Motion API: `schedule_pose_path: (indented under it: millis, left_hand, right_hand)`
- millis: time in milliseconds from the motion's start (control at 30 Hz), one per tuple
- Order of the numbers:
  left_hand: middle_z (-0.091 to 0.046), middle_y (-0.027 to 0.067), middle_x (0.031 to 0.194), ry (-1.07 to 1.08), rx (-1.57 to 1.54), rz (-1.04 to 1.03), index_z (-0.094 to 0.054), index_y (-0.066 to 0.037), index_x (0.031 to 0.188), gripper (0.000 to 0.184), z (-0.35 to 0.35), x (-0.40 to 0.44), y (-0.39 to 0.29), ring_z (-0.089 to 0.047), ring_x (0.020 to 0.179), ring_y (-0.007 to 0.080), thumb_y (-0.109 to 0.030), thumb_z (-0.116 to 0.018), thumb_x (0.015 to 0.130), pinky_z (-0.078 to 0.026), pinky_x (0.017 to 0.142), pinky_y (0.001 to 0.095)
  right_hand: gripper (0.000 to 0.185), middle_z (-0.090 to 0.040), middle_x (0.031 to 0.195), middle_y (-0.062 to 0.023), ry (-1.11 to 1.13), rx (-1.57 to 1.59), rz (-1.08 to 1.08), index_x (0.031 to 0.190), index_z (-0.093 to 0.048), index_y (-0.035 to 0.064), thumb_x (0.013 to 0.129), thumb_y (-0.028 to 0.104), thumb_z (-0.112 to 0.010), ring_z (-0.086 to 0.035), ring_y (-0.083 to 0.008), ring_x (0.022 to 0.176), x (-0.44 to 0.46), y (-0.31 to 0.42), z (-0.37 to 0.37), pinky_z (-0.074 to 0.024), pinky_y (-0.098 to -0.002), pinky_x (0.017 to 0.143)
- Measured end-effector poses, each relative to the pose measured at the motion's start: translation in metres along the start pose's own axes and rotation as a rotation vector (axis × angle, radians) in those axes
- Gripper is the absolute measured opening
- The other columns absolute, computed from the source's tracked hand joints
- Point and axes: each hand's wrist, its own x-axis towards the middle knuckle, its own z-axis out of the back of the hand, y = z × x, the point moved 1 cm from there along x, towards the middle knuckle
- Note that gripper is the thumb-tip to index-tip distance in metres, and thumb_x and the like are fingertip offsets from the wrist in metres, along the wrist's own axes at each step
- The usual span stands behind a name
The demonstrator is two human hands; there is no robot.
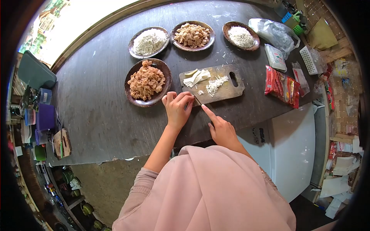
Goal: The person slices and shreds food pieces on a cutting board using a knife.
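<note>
A wooden cutting board [227,92] with a handle slot lies near the table's front edge. On it are flat white strips [197,78] and a small heap of thin white matchstick pieces [216,85]. My left hand [178,109] is at the board's near left corner, fingertips curled together; what they press on is hidden. Close beside those fingertips is the dark thin blade of a knife [197,100]. My right hand [222,130] is closed round its handle, which the hand hides, with the index finger stretched toward the blade.
Beyond the board stand plates of white shreds [150,41], pale brown pieces [192,35] and more white shreds [241,36]. A plate of reddish-brown pieces [146,82] is left of it. Red packets [282,86] and a clear plastic bag [274,34] lie right.
</note>
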Motion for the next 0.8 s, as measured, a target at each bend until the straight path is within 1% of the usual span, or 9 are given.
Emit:
schedule_pose_path:
  millis: [300, 400, 467, 667, 800]
  left_hand:
    - [-0.073, -0.0104, 0.102, -0.010, -0.007, -0.002, -0.075, -0.019, 0.088, 0.015, -0.001, -0.001, 0.001, -0.052, 0.094, 0.0204, -0.014, -0.081, 0.075, -0.034, 0.090, 0.0374]
    - [-0.072, -0.0100, 0.101, -0.023, -0.033, -0.005, -0.073, -0.018, 0.086, 0.013, -0.001, -0.001, 0.001, -0.053, 0.094, 0.0208, -0.014, -0.079, 0.076, -0.034, 0.090, 0.0383]
    - [-0.073, -0.0102, 0.102, -0.002, -0.027, 0.015, -0.075, -0.018, 0.088, 0.015, -0.001, 0.000, 0.000, -0.052, 0.094, 0.0205, -0.013, -0.080, 0.075, -0.034, 0.090, 0.0374]
    - [-0.073, -0.0101, 0.102, -0.012, -0.011, 0.006, -0.075, -0.018, 0.088, 0.015, -0.001, -0.001, 0.000, -0.052, 0.095, 0.0206, -0.013, -0.080, 0.075, -0.033, 0.091, 0.0373]
    - [-0.073, -0.0098, 0.102, -0.015, -0.013, 0.008, -0.075, -0.018, 0.088, 0.015, 0.000, 0.000, -0.001, -0.052, 0.095, 0.0206, -0.013, -0.080, 0.075, -0.033, 0.091, 0.0373]
  right_hand:
    - [0.077, -0.062, 0.082, -0.0179, 0.031, -0.015, -0.049, 0.160, -0.030, 0.0336, 0.094, 0.008, -0.060, -0.068, -0.0413, 0.073, -0.004, 0.004, 0.000, -0.0557, -0.0535, 0.071]
    - [0.078, -0.062, 0.082, -0.0176, 0.033, -0.052, -0.058, 0.160, -0.029, 0.0352, 0.094, 0.009, -0.060, -0.068, -0.0414, 0.073, 0.004, 0.003, -0.003, -0.0558, -0.0538, 0.070]
    - [0.078, -0.062, 0.082, -0.0171, -0.018, -0.038, -0.029, 0.160, -0.029, 0.0368, 0.094, 0.010, -0.060, -0.068, -0.0411, 0.073, 0.010, 0.005, -0.007, -0.0560, -0.0537, 0.069]
    - [0.077, -0.061, 0.084, -0.0171, 0.038, -0.091, -0.092, 0.160, -0.029, 0.0366, 0.094, 0.010, -0.060, -0.068, -0.0403, 0.072, -0.002, 0.005, -0.006, -0.0566, -0.0527, 0.069]
    - [0.077, -0.061, 0.083, -0.0175, 0.024, -0.064, -0.070, 0.160, -0.029, 0.0365, 0.094, 0.009, -0.060, -0.068, -0.0408, 0.072, -0.004, 0.003, -0.004, -0.0566, -0.0528, 0.070]
